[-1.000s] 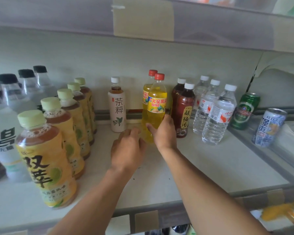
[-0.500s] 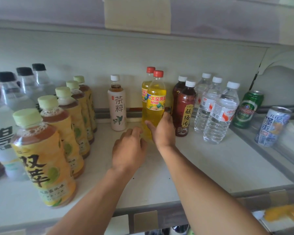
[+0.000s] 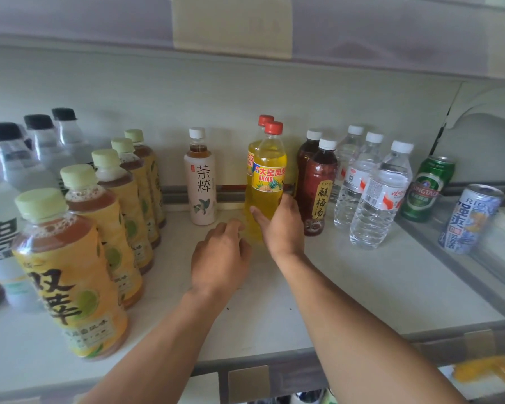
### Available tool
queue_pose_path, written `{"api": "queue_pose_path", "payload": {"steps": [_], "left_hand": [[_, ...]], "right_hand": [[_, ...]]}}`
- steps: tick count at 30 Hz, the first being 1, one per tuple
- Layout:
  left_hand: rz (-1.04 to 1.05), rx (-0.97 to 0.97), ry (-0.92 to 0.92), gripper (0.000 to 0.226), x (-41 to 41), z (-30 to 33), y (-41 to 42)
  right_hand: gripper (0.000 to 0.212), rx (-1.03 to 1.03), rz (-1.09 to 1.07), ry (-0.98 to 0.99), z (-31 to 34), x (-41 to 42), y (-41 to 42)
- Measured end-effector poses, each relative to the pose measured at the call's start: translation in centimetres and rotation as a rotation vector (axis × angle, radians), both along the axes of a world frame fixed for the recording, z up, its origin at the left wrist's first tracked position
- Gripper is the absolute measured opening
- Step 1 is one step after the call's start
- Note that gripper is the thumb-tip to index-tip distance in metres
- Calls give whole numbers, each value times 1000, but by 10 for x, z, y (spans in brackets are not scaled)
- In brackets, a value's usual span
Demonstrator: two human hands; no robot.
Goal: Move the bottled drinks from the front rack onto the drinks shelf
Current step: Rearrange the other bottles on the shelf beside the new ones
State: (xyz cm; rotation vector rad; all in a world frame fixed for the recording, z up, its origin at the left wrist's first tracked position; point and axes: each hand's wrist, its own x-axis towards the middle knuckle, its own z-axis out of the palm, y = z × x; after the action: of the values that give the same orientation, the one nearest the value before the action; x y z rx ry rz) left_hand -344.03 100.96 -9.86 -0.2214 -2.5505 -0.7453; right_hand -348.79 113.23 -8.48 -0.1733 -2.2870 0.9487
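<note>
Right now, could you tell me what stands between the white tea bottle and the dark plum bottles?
In the head view, two yellow bottles stand there, the right hand gripping the front one.

The front yellow Dayao bottle (image 3: pixel 268 182) is hemmed in: a twin bottle (image 3: pixel 252 153) touches it from behind, dark plum-drink bottles (image 3: pixel 318 185) stand just to its right, and the white tea bottle (image 3: pixel 201 182) stands a little to its left. Bare shelf (image 3: pixel 347 275) lies open in front of it, between the green-capped tea row (image 3: pixel 105 217) and the water bottles (image 3: pixel 376 193).
</note>
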Motion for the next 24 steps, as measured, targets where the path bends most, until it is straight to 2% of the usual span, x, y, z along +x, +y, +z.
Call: {"api": "queue_pose_path", "payload": {"steps": [24], "left_hand": [[-14,10,-16,27,-2,-2,-1]], "right_hand": [[63,-33,29,-6,0,-2,0]]}}
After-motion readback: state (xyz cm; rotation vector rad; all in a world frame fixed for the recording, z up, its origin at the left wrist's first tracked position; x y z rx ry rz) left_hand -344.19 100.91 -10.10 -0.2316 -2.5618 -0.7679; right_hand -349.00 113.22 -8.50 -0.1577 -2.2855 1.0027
